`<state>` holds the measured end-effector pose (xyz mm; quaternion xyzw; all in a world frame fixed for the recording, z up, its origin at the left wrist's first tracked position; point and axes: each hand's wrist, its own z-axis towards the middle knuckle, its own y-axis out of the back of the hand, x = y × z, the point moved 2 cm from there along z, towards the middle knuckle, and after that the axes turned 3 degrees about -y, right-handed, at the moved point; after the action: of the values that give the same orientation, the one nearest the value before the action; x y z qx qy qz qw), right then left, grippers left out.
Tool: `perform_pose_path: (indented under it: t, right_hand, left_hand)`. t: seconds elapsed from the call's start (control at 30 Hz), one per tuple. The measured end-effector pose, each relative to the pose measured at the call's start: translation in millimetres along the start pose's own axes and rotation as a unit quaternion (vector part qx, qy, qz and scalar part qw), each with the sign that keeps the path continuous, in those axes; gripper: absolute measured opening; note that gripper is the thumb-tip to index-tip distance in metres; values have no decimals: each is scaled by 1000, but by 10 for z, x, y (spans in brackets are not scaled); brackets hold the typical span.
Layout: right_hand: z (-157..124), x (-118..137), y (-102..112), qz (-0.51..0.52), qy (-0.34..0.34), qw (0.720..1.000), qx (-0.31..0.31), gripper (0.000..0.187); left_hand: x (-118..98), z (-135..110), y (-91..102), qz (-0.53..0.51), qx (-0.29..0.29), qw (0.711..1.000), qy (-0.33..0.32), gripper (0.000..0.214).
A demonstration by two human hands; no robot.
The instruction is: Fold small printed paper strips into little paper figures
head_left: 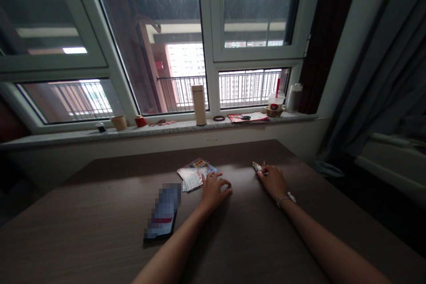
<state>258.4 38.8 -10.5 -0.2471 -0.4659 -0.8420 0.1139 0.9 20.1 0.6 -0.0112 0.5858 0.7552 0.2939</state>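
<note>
Several printed paper cards or leaflets [191, 177] lie overlapping on the brown table. My left hand [214, 191] rests at their right edge, fingers spread and bent, its fingertips touching or just over the papers. Farther right, my right hand [273, 180] has thumb and fingers pinched on a small, light, colourfully printed piece [256, 167], perhaps folded paper; its kind is too small to make out. A bracelet [284, 199] circles the right wrist. Left of my left forearm lies a phone [164, 213] with its screen up, blurred by pixelation.
The brown table [100, 195] ends at a wall below the stone windowsill [166, 129]. Along the sill stand a beige flask [199, 105], a paper cup [119, 123], a red spool [140, 121], scissors [245, 117] on red papers, and a drink cup with straw [276, 100].
</note>
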Motion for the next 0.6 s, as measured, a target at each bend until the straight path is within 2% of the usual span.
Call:
perform_pose_path:
  t: [0.13, 0.23, 0.37, 0.43, 0.5, 0.6]
  right_hand:
    - [-9, 37, 26, 22, -9, 1000, 5, 21]
    - [-34, 122, 87, 30, -9, 999, -25, 26]
    - [-114, 300, 159, 70, 44, 995, -47, 19]
    - [-186, 419, 159, 101, 136, 986, -2, 15]
    - [-276, 527, 130, 112, 224, 966, 72, 16]
    - [-393, 616, 53, 131, 267, 939, 174, 22]
  left_hand:
    - [17, 2, -23, 2, 1, 1000, 1, 23]
    - [26, 4, -34, 5, -2, 1000, -2, 24]
    - [14, 2, -16, 8, -17, 1000, 0, 22]
    - [4, -2, -3, 9, -23, 1000, 8, 21]
    - [0, -3, 3, 13, -27, 999, 17, 21]
    - [6, -1, -8, 18, -25, 999, 23, 21]
